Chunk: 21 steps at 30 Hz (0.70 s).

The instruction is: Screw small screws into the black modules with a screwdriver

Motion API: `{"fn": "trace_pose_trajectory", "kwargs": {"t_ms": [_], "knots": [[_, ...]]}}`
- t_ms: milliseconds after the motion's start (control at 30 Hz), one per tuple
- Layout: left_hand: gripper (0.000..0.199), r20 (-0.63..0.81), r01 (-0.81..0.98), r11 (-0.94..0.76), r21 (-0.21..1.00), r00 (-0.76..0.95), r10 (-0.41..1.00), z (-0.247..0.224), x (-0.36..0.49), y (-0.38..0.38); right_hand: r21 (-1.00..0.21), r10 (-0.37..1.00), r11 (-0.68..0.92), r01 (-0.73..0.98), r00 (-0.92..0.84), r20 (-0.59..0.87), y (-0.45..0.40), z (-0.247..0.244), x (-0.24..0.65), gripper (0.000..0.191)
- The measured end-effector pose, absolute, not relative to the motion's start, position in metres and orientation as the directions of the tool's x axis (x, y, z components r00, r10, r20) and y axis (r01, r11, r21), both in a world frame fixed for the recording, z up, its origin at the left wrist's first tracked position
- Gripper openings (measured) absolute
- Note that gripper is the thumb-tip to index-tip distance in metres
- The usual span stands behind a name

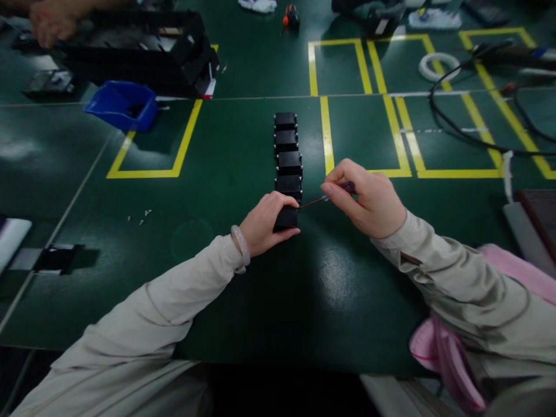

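Note:
A row of several black blocks with small shiny screws along both sides runs away from me on the green table. My left hand grips the nearest black block between thumb and fingers. In my right hand is a thin screwdriver with a dark purple handle, pinched in the fingers. Its shaft points left, and the tip is at the right side of the nearest block, by my left fingertips. Whether the tip sits in a screw is too small to tell.
Several small screws lie on the green table at the left. Behind them are a blue bin and black housings, with another person's hand. A white ring and a black cable lie at the right.

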<state>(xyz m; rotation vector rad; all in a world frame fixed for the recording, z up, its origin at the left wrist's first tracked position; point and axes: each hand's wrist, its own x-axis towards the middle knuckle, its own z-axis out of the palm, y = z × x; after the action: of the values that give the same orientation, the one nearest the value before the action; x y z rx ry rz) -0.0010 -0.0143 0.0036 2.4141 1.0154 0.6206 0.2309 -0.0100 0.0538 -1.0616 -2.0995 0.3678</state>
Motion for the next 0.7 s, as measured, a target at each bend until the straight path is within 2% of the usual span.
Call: {"fn": "trace_pose_trajectory", "kwargs": {"t_ms": [333, 433, 700], "knots": [[0.038, 0.254, 0.529, -0.647, 0.548, 0.632, 0.732, 0.0035, -0.0009, -0.0143, -0.529, 0.775, 0.625, 0.575, -0.378, 0.506, -0.0096, 0.0524, 0.2306, 0.005], [0.038, 0.254, 0.531, -0.647, 0.548, 0.631, 0.733, 0.0034, -0.0008, -0.0145, -0.521, 0.764, 0.638, 0.567, -0.38, 0.522, -0.0089, 0.0518, 0.231, 0.011], [0.037, 0.245, 0.537, -0.64, 0.549, 0.629, 0.738, 0.0032, -0.0002, -0.0148, -0.543, 0.787, 0.609, 0.579, -0.354, 0.505, -0.0102, 0.0506, 0.2308, 0.011]]}}
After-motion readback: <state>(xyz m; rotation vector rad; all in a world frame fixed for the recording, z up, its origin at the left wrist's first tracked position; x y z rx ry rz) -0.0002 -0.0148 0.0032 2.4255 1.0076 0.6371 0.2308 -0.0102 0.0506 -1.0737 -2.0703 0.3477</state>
